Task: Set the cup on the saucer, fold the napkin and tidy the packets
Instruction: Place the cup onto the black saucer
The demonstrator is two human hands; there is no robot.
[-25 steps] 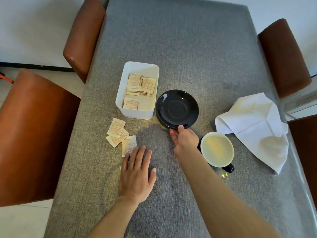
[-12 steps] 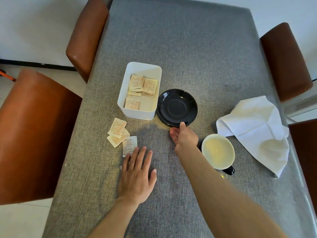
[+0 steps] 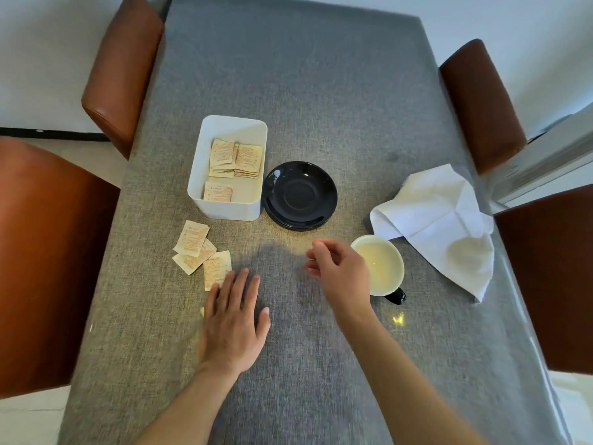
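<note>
A black saucer (image 3: pixel 300 194) lies mid-table beside a white box (image 3: pixel 207 175) holding several beige packets (image 3: pixel 236 157). Three loose packets (image 3: pixel 192 244) lie in front of the box. A cup (image 3: pixel 382 264), cream inside with a black handle, stands right of centre. A crumpled white napkin (image 3: pixel 439 220) lies past it on the right. My right hand (image 3: pixel 340 274) hovers just left of the cup, fingers loosely curled, holding nothing. My left hand (image 3: pixel 234 319) rests flat on the table, fingertips touching the nearest loose packet, and a further packet peeks out from under it.
The grey cloth-covered table (image 3: pixel 305 75) stretches away from me. Brown leather chairs stand at the left (image 3: pixel 45 252), far left (image 3: pixel 125 65), far right (image 3: pixel 478 101) and right (image 3: pixel 552 277).
My right hand has let go of the saucer's near rim and pulled back toward the cup. The saucer stays beside the box. My left hand has not moved.
</note>
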